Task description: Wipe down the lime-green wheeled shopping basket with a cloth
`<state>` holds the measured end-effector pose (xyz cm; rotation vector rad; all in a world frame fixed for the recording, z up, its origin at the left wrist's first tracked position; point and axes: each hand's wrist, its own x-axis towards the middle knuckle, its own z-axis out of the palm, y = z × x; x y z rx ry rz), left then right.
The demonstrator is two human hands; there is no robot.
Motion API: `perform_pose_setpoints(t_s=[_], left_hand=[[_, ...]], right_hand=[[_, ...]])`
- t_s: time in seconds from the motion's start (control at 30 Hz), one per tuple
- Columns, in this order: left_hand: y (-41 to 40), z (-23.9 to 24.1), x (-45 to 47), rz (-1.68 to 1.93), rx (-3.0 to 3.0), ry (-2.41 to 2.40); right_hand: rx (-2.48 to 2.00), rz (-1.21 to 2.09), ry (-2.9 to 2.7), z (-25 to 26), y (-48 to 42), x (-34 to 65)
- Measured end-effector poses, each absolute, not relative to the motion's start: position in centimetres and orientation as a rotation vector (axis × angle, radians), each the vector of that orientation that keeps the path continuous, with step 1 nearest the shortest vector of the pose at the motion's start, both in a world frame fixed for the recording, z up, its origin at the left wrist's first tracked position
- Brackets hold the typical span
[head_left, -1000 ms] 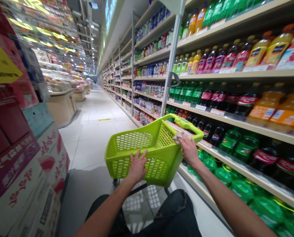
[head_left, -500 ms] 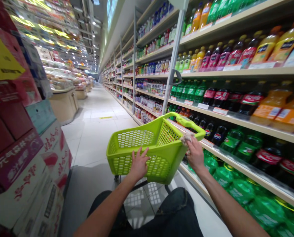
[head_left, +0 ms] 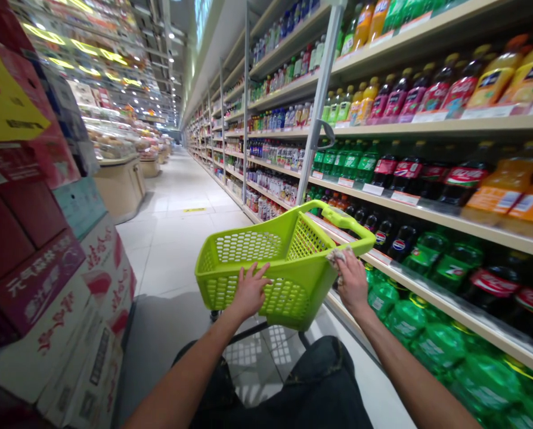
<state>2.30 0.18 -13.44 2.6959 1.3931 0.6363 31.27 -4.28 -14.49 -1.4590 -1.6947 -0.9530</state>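
Note:
A lime-green plastic shopping cart point(head_left: 248, 247) stands in the aisle right in front of me, its basket empty. My left hand point(head_left: 247, 292) lies with fingers spread against the near side wall of the basket. My right hand point(head_left: 350, 283) is closed on a small pale cloth point(head_left: 337, 257) and presses it against the cart's rear corner, just under the green handle point(head_left: 344, 223). My knees in dark trousers show at the bottom.
Shelves of soft-drink bottles point(head_left: 427, 173) run along the right, close to the cart. Stacked red and white cartons point(head_left: 47, 280) stand on the left. The tiled aisle floor point(head_left: 177, 208) stretches ahead, with display counters point(head_left: 118, 185) at the far left.
My right hand with the cloth has slid down from the top of the handle corner to just below it. The left hand stays on the basket wall.

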Motion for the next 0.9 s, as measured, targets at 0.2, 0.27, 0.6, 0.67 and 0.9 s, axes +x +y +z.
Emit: perform_pose_setpoints(t_s=[0.2,0.27,0.6,0.67,0.9], left_hand=[[0.0,-13.8,2.4,0.629,2.711,1.369],[0.0,-13.9,2.6,0.626,2.715,1.373],[-0.1,-13.6,2.6,0.507,2.743,1.357],[0.1,-13.6,2.1,0.509,2.747,1.358],[0.3,-13.4,1.4,0.482,2.759,1.387]], right_hand=[[-1.378,-0.909,-2.003,-19.4,-5.3,30.3],[-1.391,-0.892,-1.917,-18.0,-5.1,30.1],[-1.269,-0.856,-1.988,-19.4,-4.2,27.1],[-1.292,-0.824,-1.950,-19.2,-4.3,26.6],[-1.212,-0.837,-1.904,-17.5,-2.3,22.9]])
